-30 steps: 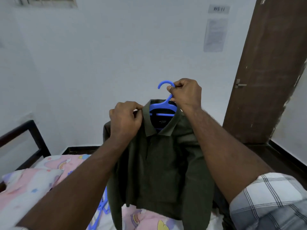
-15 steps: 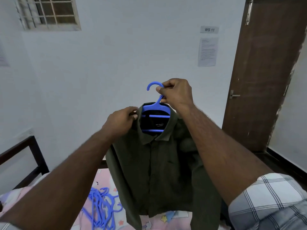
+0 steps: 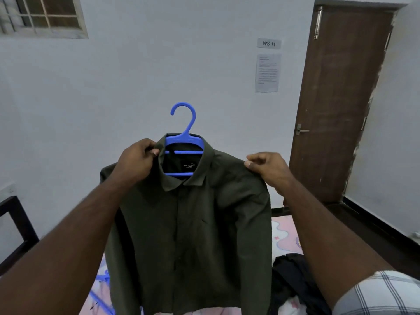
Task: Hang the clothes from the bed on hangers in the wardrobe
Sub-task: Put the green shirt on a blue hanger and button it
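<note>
Bed [image 3: 284,233]: pink printed sheet, below both hands; the shirt hangs in front of it, its hem clear of the sheet as far as can be seen. A dark garment [image 3: 293,280] lies on the bed, under the right forearm; judged next in line for hanging.

Shirt [image 3: 193,223]: dark green, buttoned, held up at chest height facing the camera. Judged: held in the air so the cloth drops straight and the shoulders can be squared on the hanger.

Left hand [image 3: 136,163]: fingers [image 3: 155,152] curled, pinching the collar edge just left of the hanger bar; this pinch appears to carry the load.

Right hand [image 3: 268,168]: fingers [image 3: 248,163] bunched narrow at the shirt's shoulder seam, seemingly nipping the cloth to seat it on the hanger arm.

Blue hanger [image 3: 184,142]: inside the neck, between the two hands; hook free above the collar, so ready for a rail. More blue hangers [image 3: 100,289] lie low, beneath the left forearm.

Writing: wall sign [image 3: 268,43] reads "WS 11"; the sheet [image 3: 267,72] under it is illegible. Neck label [image 3: 189,165] appears to read "NO PUSS", uncertain.
</note>
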`<action>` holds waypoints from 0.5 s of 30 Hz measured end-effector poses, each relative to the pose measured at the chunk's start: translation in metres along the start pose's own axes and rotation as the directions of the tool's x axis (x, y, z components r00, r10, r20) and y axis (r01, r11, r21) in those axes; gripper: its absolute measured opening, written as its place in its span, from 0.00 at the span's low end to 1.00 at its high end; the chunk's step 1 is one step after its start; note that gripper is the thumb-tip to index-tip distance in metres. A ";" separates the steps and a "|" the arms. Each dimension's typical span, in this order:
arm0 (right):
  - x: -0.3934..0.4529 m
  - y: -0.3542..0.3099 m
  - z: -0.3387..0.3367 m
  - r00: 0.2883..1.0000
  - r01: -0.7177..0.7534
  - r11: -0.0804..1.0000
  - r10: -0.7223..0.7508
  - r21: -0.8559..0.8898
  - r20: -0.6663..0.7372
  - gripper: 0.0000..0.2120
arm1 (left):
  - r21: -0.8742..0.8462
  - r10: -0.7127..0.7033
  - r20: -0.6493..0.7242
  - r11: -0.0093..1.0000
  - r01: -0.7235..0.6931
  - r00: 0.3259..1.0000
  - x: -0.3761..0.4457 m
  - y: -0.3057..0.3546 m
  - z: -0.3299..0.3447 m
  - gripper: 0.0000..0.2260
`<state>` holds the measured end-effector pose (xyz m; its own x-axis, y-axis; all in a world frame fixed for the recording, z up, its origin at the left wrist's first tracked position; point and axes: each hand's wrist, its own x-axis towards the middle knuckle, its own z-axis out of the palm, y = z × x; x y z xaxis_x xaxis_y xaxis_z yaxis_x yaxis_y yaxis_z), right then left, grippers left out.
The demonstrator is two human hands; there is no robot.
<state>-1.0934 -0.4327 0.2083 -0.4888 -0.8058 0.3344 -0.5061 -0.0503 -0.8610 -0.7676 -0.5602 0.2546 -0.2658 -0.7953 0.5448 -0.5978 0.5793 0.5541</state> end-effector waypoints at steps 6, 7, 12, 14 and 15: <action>0.004 0.006 0.013 1.000 0.023 0.986 -0.022 -0.167 0.012 0.14 | -0.010 -0.035 -0.005 0.999 0.035 0.999 0.005 -0.012 -0.008 0.06; 0.006 0.004 0.013 0.999 0.035 0.985 -0.036 -0.169 -0.001 0.13 | -0.007 -0.031 -0.006 0.999 0.031 0.999 0.006 -0.016 -0.010 0.06; 0.015 -0.022 -0.001 0.992 0.114 0.985 -0.107 -0.126 0.061 0.06 | -0.024 -0.008 -0.007 1.000 0.007 1.000 0.005 -0.034 -0.025 0.07; 0.017 -0.032 -0.007 0.983 0.156 0.969 -0.133 -0.191 0.128 0.05 | -0.032 -0.002 0.003 0.999 0.002 1.000 0.004 -0.038 -0.029 0.08; 0.020 -0.035 -0.011 0.979 0.173 0.962 -0.145 -0.210 0.143 0.05 | -0.028 0.004 0.010 1.000 -0.004 1.000 0.003 -0.040 -0.031 0.08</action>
<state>-1.0928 -0.4409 0.2495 -0.3032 -0.8662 0.3973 -0.7207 -0.0643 -0.6903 -0.7210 -0.5803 0.2536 -0.2755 -0.7948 0.5407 -0.5751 0.5870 0.5698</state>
